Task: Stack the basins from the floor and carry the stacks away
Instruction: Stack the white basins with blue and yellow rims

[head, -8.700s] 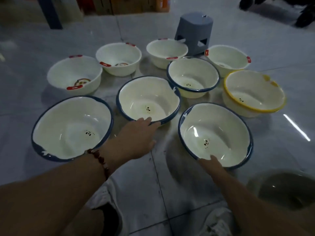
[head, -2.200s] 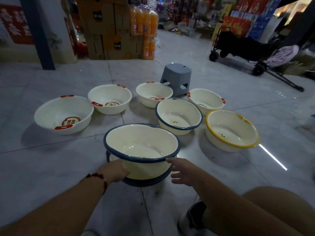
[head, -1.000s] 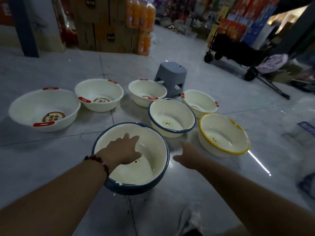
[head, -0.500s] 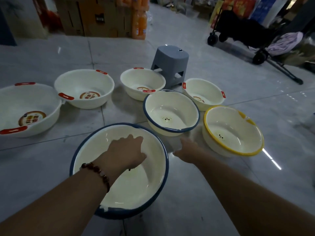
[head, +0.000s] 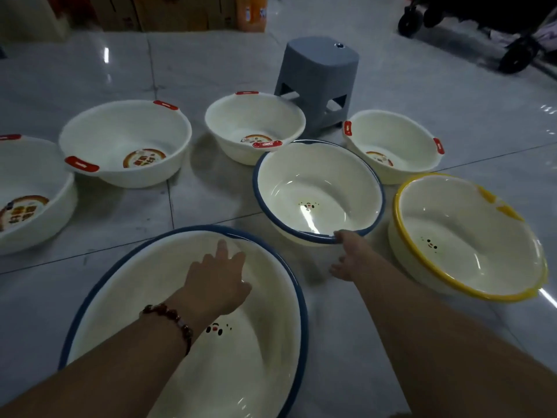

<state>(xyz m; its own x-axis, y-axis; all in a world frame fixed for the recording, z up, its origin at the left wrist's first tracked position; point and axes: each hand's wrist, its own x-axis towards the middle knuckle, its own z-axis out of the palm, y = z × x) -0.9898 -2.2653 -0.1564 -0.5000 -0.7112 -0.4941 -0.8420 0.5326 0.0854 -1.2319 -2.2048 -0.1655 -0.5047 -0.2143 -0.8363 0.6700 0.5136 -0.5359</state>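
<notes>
Head view: left hand (head: 218, 280), fingers extended, rests inside large blue-rimmed cream plastic basin (head: 126, 309), lower centre. Right hand (head: 349, 257) fingers grip smaller blue-rimmed cream basin (head: 316, 176) at its near rim, centre frame.

A grey plastic stool (head: 319, 82) stands on the pale tiled floor (head: 452, 86). Farther back, brown cardboard boxes (head: 168, 12) sit against the wall with orange drink bottles (head: 251, 13) just beside them. At the upper right, a dark wheeled cart (head: 470, 16) is partly cut off by the edge.
</notes>
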